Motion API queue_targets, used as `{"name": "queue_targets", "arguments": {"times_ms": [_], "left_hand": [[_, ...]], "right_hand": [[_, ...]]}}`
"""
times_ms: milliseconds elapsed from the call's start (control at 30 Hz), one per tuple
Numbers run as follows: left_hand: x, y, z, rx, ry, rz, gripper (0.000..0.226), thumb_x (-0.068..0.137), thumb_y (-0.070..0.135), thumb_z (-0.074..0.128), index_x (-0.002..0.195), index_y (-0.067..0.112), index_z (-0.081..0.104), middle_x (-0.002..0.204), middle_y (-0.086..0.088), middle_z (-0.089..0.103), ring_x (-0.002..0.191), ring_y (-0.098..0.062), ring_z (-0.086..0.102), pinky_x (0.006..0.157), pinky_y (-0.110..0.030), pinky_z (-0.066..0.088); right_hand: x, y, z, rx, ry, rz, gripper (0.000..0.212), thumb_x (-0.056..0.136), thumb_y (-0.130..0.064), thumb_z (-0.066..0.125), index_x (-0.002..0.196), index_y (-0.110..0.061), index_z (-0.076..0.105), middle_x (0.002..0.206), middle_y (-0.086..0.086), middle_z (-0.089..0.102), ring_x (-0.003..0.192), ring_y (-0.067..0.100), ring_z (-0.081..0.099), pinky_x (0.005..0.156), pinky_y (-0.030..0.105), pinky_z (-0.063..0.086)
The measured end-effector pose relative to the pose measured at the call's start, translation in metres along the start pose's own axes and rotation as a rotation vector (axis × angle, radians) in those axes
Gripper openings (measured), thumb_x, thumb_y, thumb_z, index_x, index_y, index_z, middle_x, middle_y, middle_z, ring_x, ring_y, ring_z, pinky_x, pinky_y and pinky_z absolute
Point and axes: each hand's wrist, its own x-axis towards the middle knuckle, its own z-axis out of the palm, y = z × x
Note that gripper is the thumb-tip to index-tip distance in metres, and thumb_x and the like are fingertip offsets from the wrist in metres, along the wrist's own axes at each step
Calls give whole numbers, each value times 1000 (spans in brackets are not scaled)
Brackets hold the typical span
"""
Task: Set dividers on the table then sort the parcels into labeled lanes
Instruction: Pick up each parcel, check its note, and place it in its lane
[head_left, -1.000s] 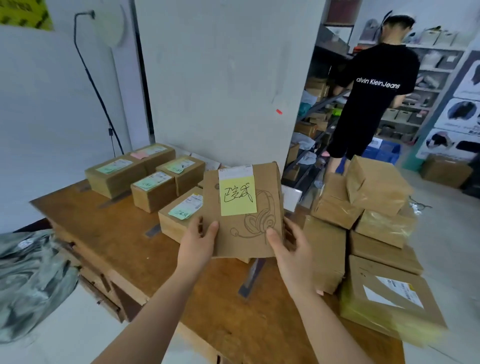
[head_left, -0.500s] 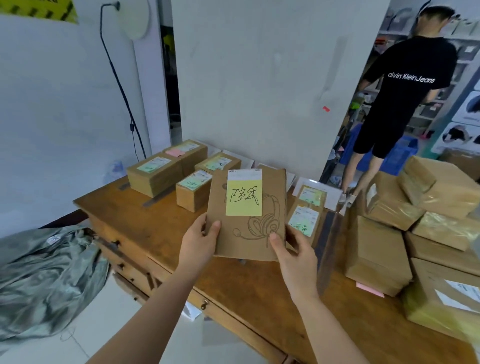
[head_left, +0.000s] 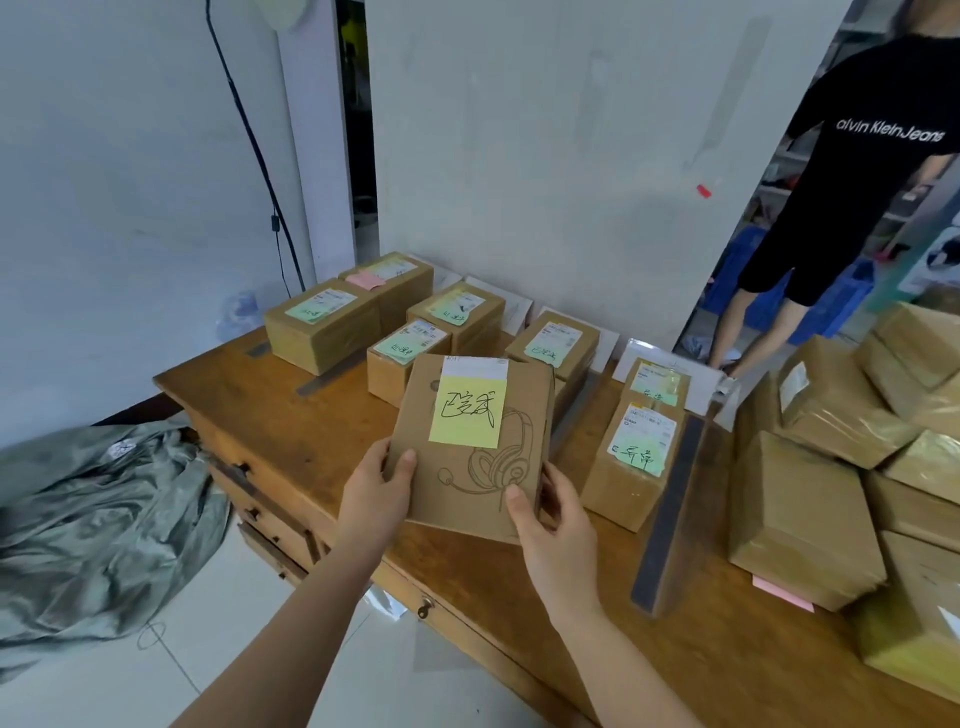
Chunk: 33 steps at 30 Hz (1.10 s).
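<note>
I hold a flat brown headset box (head_left: 483, 493) with a yellow handwritten note above the wooden table (head_left: 322, 436). My left hand (head_left: 376, 486) grips its lower left edge and my right hand (head_left: 558, 525) grips its lower right corner. Grey divider strips lie on the table: one (head_left: 670, 512) to the right of the box, another (head_left: 324, 382) at the far left. Labelled brown parcels sit in the lanes between them: several (head_left: 324, 325) at the back left, one (head_left: 553, 343) behind the held box, two (head_left: 641, 457) to its right.
A stack of unsorted brown parcels (head_left: 810, 519) fills the table's right end. A person in a black shirt (head_left: 852, 171) stands behind it by shelves. A grey-green sack (head_left: 98, 525) lies on the floor at left. A white wall panel backs the table.
My view has swung left and closer to the table. The held box has come lower, over the table's front, still in both hands.
</note>
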Motion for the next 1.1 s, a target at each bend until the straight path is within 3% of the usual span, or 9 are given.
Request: {"name": "queue_targets", "arguments": {"times_ms": [167,400,533,733,867,1100], "left_hand": [[17,-19,-3,33,3,-12,34,100,36,45,131,21,52,109,4,62,99,-16,58,76,-32,47],[44,-45,-18,77,-113,-7,38,100,39,43,133,22,49,110,4,62,101,-16,57,83,-36,50],[59,-56,-34,136,-219,32,36,101,38,41,133,22,47,108,4,61,98,-13,56,75,-27,45],[73,-75,-46,219,-314,101,26,102,34,39,123,23,50,99,7,60,91,-12,55,74,-27,42],[77,-88,-46,280,-372,142,22,102,30,39,115,23,54,94,9,62,85,-10,56,63,-22,39],[85,-100,-36,374,-503,104,25,102,32,38,122,25,53,101,6,62,92,-16,56,77,-31,43]], "right_hand": [[3,8,19,-40,-12,55,58,88,-51,61,141,-34,45,135,-13,56,124,8,52,100,36,51],[2,11,57,-64,51,173,61,87,-56,57,143,-37,41,136,-14,55,125,9,50,102,39,50],[-7,8,84,-47,105,233,54,91,-48,57,142,-35,42,132,-14,56,123,9,51,101,34,50],[-19,12,115,-63,169,345,54,94,-45,54,144,-32,41,131,-14,57,123,10,50,106,36,46],[-27,20,124,-96,243,402,47,97,-37,53,143,-28,46,120,-17,58,113,7,52,101,27,44],[-24,34,131,-162,255,467,31,101,-32,46,132,-36,52,109,-20,59,108,6,54,90,22,43]]}}
